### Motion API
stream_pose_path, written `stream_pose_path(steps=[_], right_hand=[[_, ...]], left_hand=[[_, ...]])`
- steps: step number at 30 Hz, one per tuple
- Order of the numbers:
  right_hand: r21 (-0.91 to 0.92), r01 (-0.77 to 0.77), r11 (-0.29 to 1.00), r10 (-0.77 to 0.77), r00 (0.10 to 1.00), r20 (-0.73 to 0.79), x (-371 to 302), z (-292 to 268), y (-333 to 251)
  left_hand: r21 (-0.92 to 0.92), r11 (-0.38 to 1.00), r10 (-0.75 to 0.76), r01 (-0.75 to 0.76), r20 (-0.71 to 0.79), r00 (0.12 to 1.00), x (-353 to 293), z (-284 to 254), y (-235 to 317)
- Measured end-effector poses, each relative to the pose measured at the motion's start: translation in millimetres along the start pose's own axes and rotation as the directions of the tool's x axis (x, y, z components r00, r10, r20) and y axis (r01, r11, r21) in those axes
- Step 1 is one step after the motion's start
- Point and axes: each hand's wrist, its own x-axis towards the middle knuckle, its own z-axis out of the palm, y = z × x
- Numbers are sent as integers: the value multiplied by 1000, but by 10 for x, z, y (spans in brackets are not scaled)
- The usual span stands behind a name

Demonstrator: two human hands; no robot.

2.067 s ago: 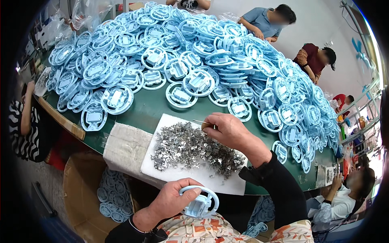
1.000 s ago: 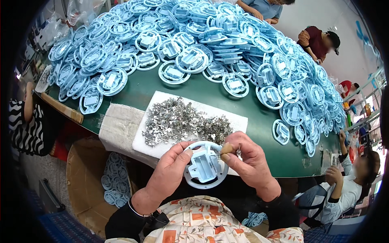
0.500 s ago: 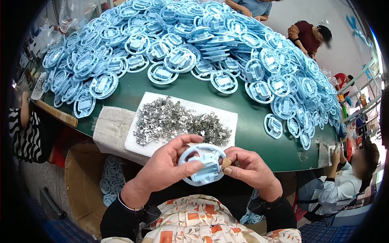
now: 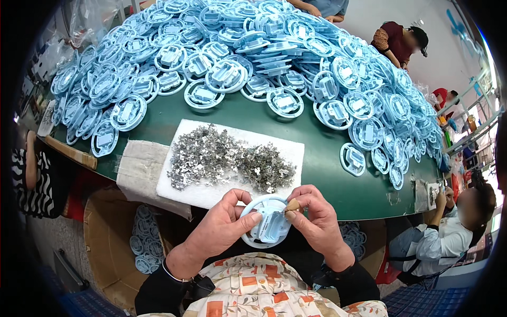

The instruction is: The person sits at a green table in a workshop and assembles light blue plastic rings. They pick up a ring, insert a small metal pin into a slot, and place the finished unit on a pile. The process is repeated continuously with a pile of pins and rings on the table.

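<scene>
A round, light-blue plastic part (image 4: 274, 228) with a raised rectangular housing inside its ring is in front of my chest, just beyond the table's near edge. My left hand (image 4: 224, 223) grips its left side, thumb on the face and fingers behind the rim. At its right edge my right hand (image 4: 317, 224) is closed in a pinch, with a tan covering (image 4: 292, 204) at a fingertip. Whatever lies between those fingertips is too small to make out. Beyond my hands, a heap of small silvery metal clips (image 4: 211, 156) lies on a white foam slab (image 4: 168, 194).
A large pile of similar blue parts (image 4: 227, 74) covers the back of the green table (image 4: 317, 182). A cardboard box (image 4: 108, 248) with more parts stands below at left. A wrapped block (image 4: 142, 166) props the slab. Co-workers (image 4: 435, 227) sit or stand around.
Between my hands the blue part has turned and tilted, so its housing looks more upright. My right hand has swung its fingers higher around the rim. The whole view has shifted slightly.
</scene>
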Motion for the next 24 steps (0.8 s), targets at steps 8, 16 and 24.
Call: stream_pose_path(steps=[8, 16, 24], right_hand=[[-160, 68, 985, -76, 996, -45, 18, 58, 53], [-511, 156, 845, -133, 988, 81, 93, 36, -146], [-572, 177, 801, -142, 984, 106, 28, 47, -160]], left_hand=[[-222, 975, -9, 3, -26, 1000, 18, 87, -42], [-64, 998, -32, 26, -84, 996, 18, 57, -73], [-32, 999, -38, 36, -60, 997, 7, 36, -85]])
